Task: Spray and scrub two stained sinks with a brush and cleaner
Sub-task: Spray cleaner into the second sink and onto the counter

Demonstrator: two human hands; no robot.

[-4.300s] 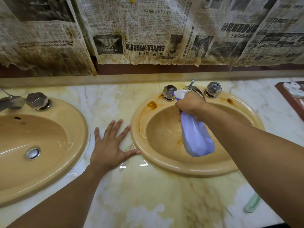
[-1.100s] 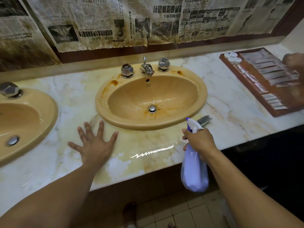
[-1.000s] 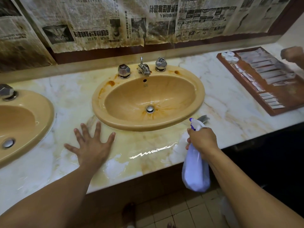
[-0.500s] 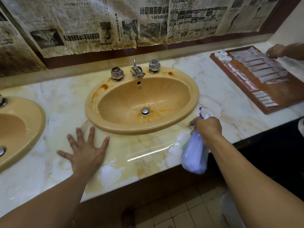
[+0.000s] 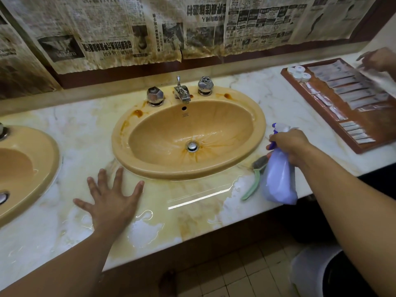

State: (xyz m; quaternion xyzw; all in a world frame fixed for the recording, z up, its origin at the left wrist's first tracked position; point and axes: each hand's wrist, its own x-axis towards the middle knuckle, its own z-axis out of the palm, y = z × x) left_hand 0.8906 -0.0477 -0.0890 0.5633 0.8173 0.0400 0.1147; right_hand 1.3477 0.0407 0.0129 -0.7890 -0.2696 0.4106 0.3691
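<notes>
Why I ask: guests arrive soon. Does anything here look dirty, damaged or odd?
Yes. The middle sink has rust-brown blotches on its rim by both taps and streaks round the drain. The counter before it is yellowed and wet. The newspapers on the wall are browned and ragged along their lower edge.

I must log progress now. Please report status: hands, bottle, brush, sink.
Left hand flat on countertop. Right hand grips spray bottle, right of sink. Brush on countertop behind bottle, untouched. Sink stained; nothing blocks it.
</notes>
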